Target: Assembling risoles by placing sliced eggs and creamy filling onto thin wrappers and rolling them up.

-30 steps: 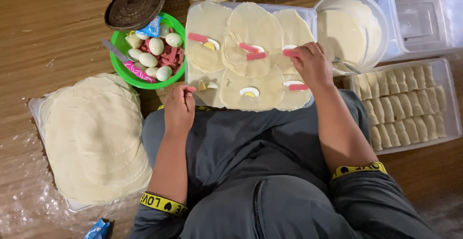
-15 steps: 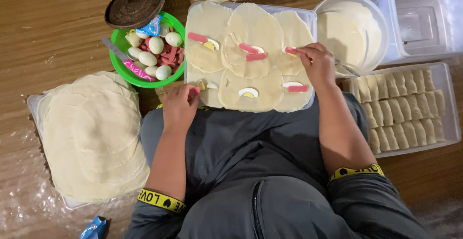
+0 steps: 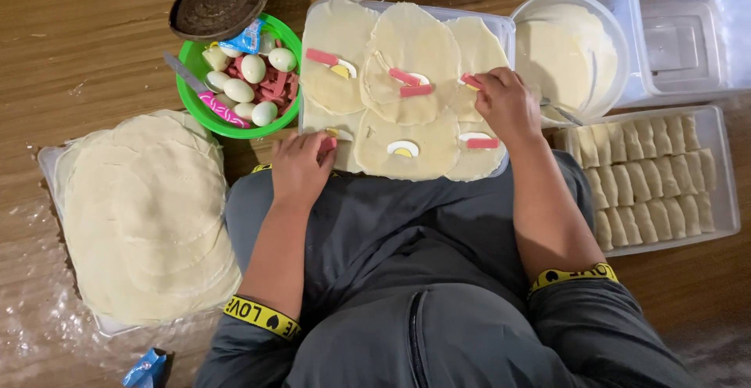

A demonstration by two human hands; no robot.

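Six wrappers (image 3: pixel 407 44) are laid out on a tray (image 3: pixel 504 24) at 12 o'clock, each topped with egg and a pink strip. The right hand (image 3: pixel 508 106) is closed on a pink strip (image 3: pixel 471 80) over the wrapper at 1 o'clock. The left hand (image 3: pixel 301 167) is curled on a strip (image 3: pixel 327 144) at the near-left wrapper. A green bowl (image 3: pixel 195 110) of eggs (image 3: pixel 252 68) is seen at 10 o'clock, rolls (image 3: pixel 645 177) at 3 o'clock, a wrapper stack (image 3: pixel 145 216) at 8 o'clock.

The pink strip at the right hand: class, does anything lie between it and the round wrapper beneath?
Nothing visible does. The right hand pinches the pink strip with its fingers, right over the bare round wrapper. The other pink strips lie on neighbouring wrappers, clear of it.
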